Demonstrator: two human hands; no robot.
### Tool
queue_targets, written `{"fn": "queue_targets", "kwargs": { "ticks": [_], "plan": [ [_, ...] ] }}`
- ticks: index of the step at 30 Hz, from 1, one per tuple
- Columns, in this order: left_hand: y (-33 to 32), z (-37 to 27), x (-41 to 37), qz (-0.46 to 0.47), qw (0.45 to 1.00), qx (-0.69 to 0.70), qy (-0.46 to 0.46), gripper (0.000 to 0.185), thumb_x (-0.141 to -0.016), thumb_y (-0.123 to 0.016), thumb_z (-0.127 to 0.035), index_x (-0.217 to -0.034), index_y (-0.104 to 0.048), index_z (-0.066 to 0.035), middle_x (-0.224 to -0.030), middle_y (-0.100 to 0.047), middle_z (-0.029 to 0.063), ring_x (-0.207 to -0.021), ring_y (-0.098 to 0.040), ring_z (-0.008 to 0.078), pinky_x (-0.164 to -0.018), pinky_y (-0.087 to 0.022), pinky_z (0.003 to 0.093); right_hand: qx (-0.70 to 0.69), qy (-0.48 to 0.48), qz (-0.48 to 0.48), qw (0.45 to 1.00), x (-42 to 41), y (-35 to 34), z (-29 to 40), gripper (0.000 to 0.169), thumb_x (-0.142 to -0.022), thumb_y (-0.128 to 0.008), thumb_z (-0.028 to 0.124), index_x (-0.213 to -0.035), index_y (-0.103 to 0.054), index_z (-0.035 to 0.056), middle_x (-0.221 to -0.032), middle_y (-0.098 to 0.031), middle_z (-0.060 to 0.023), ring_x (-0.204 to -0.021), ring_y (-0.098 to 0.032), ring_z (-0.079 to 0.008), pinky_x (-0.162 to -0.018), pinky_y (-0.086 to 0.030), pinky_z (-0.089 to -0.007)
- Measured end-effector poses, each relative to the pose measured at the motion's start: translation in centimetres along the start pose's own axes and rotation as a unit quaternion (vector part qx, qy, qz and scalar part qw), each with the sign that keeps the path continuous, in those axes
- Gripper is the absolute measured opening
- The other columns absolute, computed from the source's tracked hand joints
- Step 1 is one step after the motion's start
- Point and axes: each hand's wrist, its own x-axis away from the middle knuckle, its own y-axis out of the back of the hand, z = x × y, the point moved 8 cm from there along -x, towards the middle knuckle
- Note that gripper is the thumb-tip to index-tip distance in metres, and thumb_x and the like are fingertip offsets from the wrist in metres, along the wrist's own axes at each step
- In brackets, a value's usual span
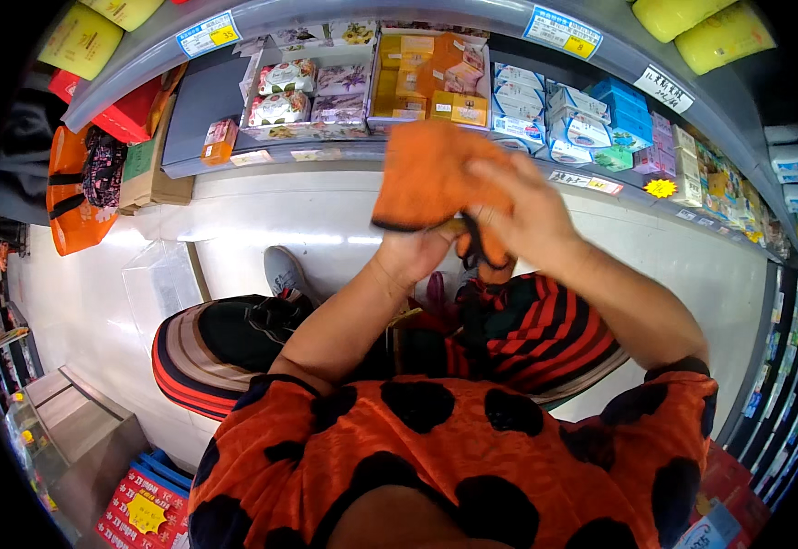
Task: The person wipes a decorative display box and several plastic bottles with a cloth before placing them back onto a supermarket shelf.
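An orange cloth (433,171) with a dark edging hangs between my two hands, in front of the lower shelf. My left hand (416,254) is under its lower edge, with the fingers partly hidden by the fabric. From the other side my right hand (529,206), blurred, grips the cloth between thumb and fingers. A bunched orange end with a black border (492,257) droops below, over my striped trouser leg (543,329). Just beyond the cloth stands an open carton of yellow and orange soap boxes (464,110).
The lower shelf also carries floral soap packs (282,106), white boxes (519,99), blue boxes (622,113) and a single orange box (219,141). An upper shelf edge (385,17) overhangs them. An orange bag (69,199) and a cardboard box (155,178) stand left; a clear plastic container (162,281) lies on the floor.
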Motion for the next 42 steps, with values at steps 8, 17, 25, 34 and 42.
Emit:
{"fn": "queue_targets", "kwargs": {
  "ticks": [8,17,25,34,42],
  "plan": [
    [0.0,-1.4,0.1,-0.079,0.989,-0.118,-0.046,0.045,-0.092,-0.05,-0.042,-0.126,-0.049,-0.012,-0.12,-0.057,0.0069,-0.105,-0.057,0.0211,-0.092,-0.045,0.0374,-0.084,-0.039,0.034,0.995,-1.7,-1.0,-1.4,0.041,-0.081,-0.063,0.007,-0.122,-0.055,0.0094,-0.119,-0.051,-0.014,-0.11,-0.053,-0.0277,-0.094,-0.042,-0.0321],
    [1.0,-3.9,-0.3,-0.064,0.994,0.026,-0.081,0.055,-0.093,-0.045,-0.05,-0.13,-0.043,-0.01,-0.125,-0.053,0.0103,-0.107,-0.055,0.0255,-0.097,-0.044,0.0407,-0.459,-0.273,-0.058,0.843,-0.4,-0.2,-6.1,0.05,-0.09,-0.062,0.021,-0.13,-0.045,-0.0034,-0.115,-0.059,-0.0091,-0.103,-0.056,-0.0142,-0.09,-0.043,-0.0268],
    [2.2,-3.9,-0.8,-0.049,0.974,-0.188,-0.113,0.046,-0.093,-0.052,-0.031,-0.132,-0.044,-0.008,-0.13,-0.052,0.0061,-0.117,-0.052,0.0199,-0.101,-0.04,0.0362,-0.275,-0.113,0.03,0.954,-0.6,-3.0,-1.0,0.047,-0.082,-0.062,0.003,-0.126,-0.047,0.0031,-0.124,-0.049,-0.014,-0.119,-0.046,-0.0222,-0.101,-0.035,-0.0313],
    [2.3,-9.5,1.1,0.024,0.981,0.164,-0.104,0.044,-0.092,-0.049,-0.044,-0.122,-0.052,-0.011,-0.102,-0.061,0.0058,-0.087,-0.061,0.0169,-0.074,-0.052,0.0322,-0.438,-0.26,-0.053,0.859,-2.8,-0.1,-4.0,0.045,-0.094,-0.055,0.021,-0.131,-0.041,-0.001,-0.124,-0.053,-0.0103,-0.112,-0.052,-0.0186,-0.097,-0.041,-0.0316],
    [5.9,-18.6,4.1,0.148,0.94,0.227,-0.207,0.053,-0.092,-0.042,-0.049,-0.132,-0.046,-0.014,-0.082,-0.054,0.0056,-0.065,-0.052,0.0167,-0.054,-0.045,0.028,-0.422,-0.28,-0.054,0.861,-3.7,0.5,-5.3,0.047,-0.093,-0.056,0.018,-0.133,-0.04,-0.0002,-0.125,-0.053,-0.0111,-0.113,-0.052,-0.0199,-0.098,-0.04,-0.032]
  ]
}}
